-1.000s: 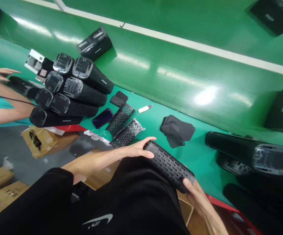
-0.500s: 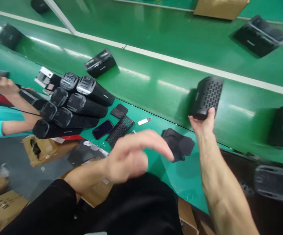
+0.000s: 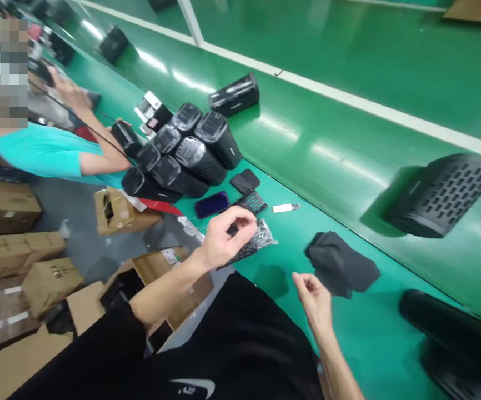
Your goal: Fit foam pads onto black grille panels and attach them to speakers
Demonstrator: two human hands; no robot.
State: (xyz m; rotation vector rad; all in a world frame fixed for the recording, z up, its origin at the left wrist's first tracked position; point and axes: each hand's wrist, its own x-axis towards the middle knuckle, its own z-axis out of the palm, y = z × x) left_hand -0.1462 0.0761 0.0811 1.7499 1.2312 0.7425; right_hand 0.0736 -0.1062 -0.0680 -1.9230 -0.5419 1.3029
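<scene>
My left hand (image 3: 227, 236) is in the air above a black perforated grille panel (image 3: 242, 253) and a crinkled clear plastic bag (image 3: 264, 234). Its fingers curl round to meet the thumb, and nothing shows between them. Just in front of my body, my right hand (image 3: 314, 294) has thumb and fingertips pinched together, with no object visible in them. Beside it lies a loose pile of thin black sheets (image 3: 340, 264). A black perforated speaker (image 3: 440, 194) rests apart from both hands on the green surface to the right.
Several black speakers (image 3: 193, 158) stand grouped at the left, near a phone (image 3: 211, 205), black pieces (image 3: 244, 180) and a white-handled tool (image 3: 285, 208). Another speaker (image 3: 235, 95) lies beyond. A co-worker's arm (image 3: 103, 153) is at the left. Open cartons (image 3: 153, 272) stand below the table.
My right hand has let go of the speaker and drawn back towards my body. The fingers of my left hand have curled in. The view has turned, shifting the scene.
</scene>
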